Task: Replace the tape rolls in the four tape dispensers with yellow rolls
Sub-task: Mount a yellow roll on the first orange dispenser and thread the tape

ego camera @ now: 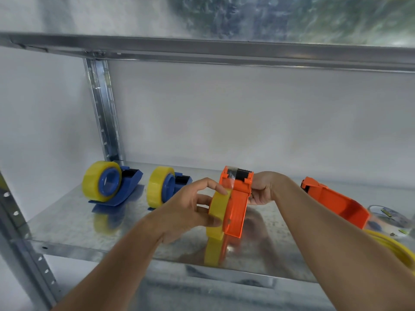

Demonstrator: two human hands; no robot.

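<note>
from the head view, two blue dispensers stand on the metal shelf (pixel 74 223) at the left. the first blue dispenser (pixel 125 187) carries a yellow roll (pixel 94 182), and the second blue dispenser (pixel 179 180) just beside it carries another yellow roll (pixel 157 187). these two look finished.

in the middle, the right hand (pixel 261 189) grips the third orange dispenser (pixel 238 203) near its cutter end, fingers curled round it. the left hand (pixel 190 207) holds the third yellow roll (pixel 219 212) against the side of this dispenser, fingers bent round the roll's rim. i judge the roll is being seated now, not fully in.

at the right, the fourth orange dispenser (pixel 334 203) lies on the shelf with no roll in it, so it is still to do. beside it lies a clear roll (pixel 388 216), and something yellow (pixel 395 250) is at the edge, too cut off to name.
</note>
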